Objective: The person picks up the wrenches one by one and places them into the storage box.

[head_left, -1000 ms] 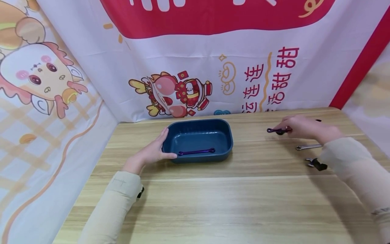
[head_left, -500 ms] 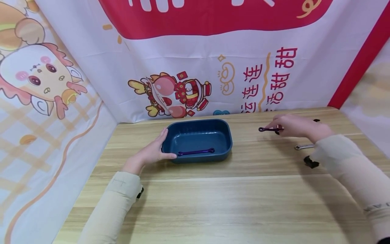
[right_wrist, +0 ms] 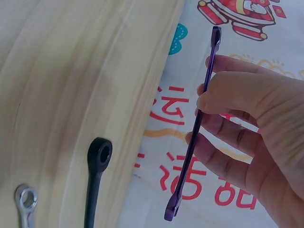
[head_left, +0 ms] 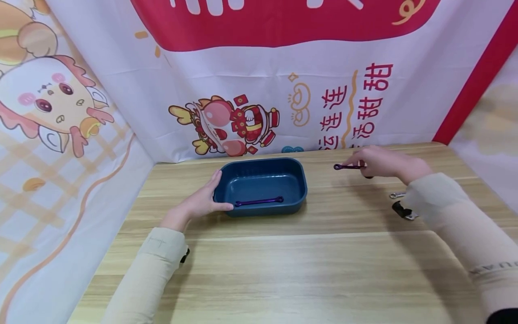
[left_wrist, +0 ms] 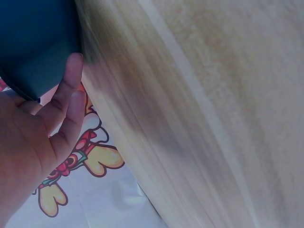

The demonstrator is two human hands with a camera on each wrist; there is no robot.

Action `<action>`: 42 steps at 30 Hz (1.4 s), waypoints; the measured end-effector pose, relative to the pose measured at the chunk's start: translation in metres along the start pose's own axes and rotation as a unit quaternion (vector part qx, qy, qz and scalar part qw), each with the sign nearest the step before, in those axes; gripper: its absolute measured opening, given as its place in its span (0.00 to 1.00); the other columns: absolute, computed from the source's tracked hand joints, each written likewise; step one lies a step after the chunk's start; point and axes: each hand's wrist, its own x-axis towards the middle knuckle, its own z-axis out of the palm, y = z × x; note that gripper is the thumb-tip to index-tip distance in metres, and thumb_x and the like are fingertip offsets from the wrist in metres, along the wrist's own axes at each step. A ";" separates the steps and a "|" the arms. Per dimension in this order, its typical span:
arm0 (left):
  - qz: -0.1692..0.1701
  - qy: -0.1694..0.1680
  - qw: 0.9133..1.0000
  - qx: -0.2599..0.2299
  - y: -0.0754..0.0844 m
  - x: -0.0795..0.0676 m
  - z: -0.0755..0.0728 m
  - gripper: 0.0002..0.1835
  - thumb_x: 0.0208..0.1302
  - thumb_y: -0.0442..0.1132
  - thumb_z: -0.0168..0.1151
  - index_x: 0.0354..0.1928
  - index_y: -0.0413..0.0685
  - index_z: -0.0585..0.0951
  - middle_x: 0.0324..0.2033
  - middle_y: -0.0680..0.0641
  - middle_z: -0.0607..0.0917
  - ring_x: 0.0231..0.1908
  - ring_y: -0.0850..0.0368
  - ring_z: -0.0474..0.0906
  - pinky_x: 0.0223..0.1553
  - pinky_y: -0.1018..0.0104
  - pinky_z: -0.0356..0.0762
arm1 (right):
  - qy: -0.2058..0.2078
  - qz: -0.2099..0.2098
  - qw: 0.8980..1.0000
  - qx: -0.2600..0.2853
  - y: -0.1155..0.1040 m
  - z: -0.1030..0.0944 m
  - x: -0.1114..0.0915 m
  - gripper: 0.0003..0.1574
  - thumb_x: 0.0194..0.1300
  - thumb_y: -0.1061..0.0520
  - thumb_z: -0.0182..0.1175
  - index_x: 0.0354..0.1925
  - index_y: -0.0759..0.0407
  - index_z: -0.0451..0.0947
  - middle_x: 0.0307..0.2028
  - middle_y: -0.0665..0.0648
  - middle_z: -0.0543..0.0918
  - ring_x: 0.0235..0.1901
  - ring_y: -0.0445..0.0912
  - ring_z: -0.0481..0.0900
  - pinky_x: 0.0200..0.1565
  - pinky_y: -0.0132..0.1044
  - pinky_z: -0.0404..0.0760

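Wears cream sleeves nearest the camera, left sleeve [head_left: 141, 279] and right sleeve [head_left: 461, 231] both cutting in from below, faint lettering on the right one. Works over a wood-grain table [head_left: 283, 270], pale streaks running sideways. Carries a black device at each wrist, left device [head_left: 185, 256] mostly hidden by the cuff, right device [head_left: 400, 209] showing more. Shows, just beside that one, a silver wrench end [head_left: 411, 216], rest behind the sleeve; slightly farther, a silver wrench [head_left: 397, 195], ring end out, also cut off by the cuff. Touches the left end of a dark blue bin [head_left: 265, 184] with left hand [head_left: 202, 200], fingers extended, thumb at the near corner. Contains one purple wrench [head_left: 259, 201], lengthwise along the near inner wall; flat or leaning, cannot tell. Pinches a second purple wrench [head_left: 348, 167] in right hand [head_left: 384, 162], thumb against fingers at mid-shaft, both ends free; off the table, right of the bin, near but apart. Includes a black wrench [right_wrist: 94, 180] on the table below that hand, lower end out of the right wrist view. Backs onto white cloth [head_left: 154, 117] with red panel [head_left: 283, 27] up top, cartoon figure [head_left: 226, 128] behind the bin, red characters [head_left: 378, 77] toward the right.
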 end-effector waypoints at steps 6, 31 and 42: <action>0.001 0.001 1.000 -0.001 -0.001 0.003 0.000 0.64 0.63 0.57 0.73 0.83 0.52 0.34 0.82 0.47 0.34 0.79 0.42 0.35 0.75 0.39 0.45 | -0.003 0.007 1.000 0.001 -0.006 0.001 0.008 0.32 0.53 0.76 0.62 0.57 0.63 0.84 0.40 0.56 0.83 0.35 0.47 0.79 0.33 0.41 0.80; 0.001 -0.004 1.000 -0.010 -0.001 0.002 0.000 0.65 0.63 0.56 0.73 0.82 0.53 0.33 0.81 0.47 0.32 0.79 0.42 0.34 0.75 0.39 0.44 | -0.018 -0.003 1.000 0.006 -0.035 -0.001 0.035 0.29 0.59 0.75 0.63 0.57 0.59 0.85 0.43 0.54 0.85 0.40 0.49 0.79 0.42 0.47 0.83; 0.003 0.000 1.000 -0.007 -0.003 0.004 0.001 0.65 0.63 0.57 0.73 0.82 0.53 0.33 0.81 0.48 0.32 0.79 0.43 0.34 0.75 0.40 0.44 | -0.023 -0.023 0.999 0.033 -0.048 0.006 0.053 0.28 0.61 0.74 0.61 0.57 0.58 0.85 0.44 0.54 0.85 0.40 0.49 0.78 0.42 0.44 0.83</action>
